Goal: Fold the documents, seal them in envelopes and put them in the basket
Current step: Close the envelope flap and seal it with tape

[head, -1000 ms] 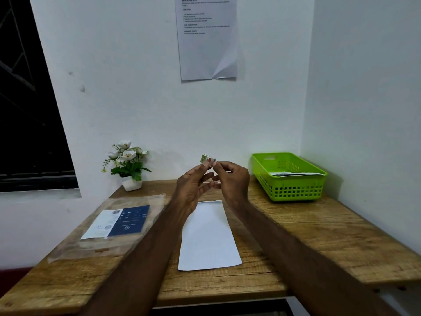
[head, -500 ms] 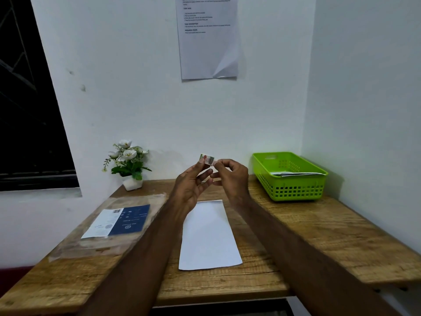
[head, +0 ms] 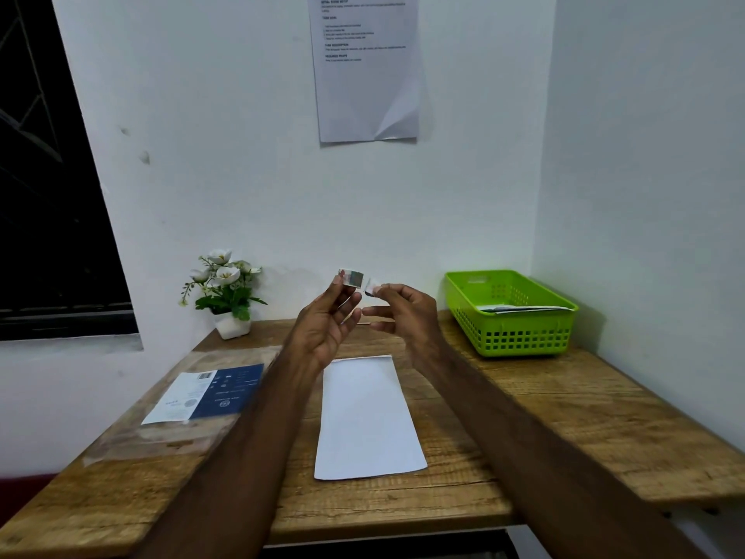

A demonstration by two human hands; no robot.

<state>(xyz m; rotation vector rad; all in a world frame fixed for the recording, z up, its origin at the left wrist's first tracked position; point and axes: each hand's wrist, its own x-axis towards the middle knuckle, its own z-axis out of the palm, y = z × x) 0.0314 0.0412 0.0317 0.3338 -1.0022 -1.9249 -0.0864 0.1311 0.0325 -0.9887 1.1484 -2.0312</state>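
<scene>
Both hands are raised above the wooden surface [head: 564, 417], close together but not touching. The left hand [head: 326, 320] pinches a small roll of tape [head: 351, 277] between thumb and fingertips; the roll is tiny and blurred, so its print cannot be read. The right hand [head: 407, 312] pinches a short whitish tab [head: 371, 286] just beside the roll, with the other fingers loosely curled; whether the tab is joined to the roll cannot be told. Beneath the hands a white envelope [head: 365, 417] lies flat on the surface, its far end partly covered by the wrists, and no flap or seam can be made out. At the left lies a clear plastic sleeve [head: 133, 441] holding a blue and white card [head: 209, 391] whose text is too small to read. The green basket [head: 516, 336] stands at the far right corner, with flat paper items [head: 520, 309] inside, mostly hidden by its wall. A potted white flower [head: 223, 292] stands by the wall, and a printed sheet [head: 367, 74] hangs above, cut off at the top, lettering illegible
</scene>
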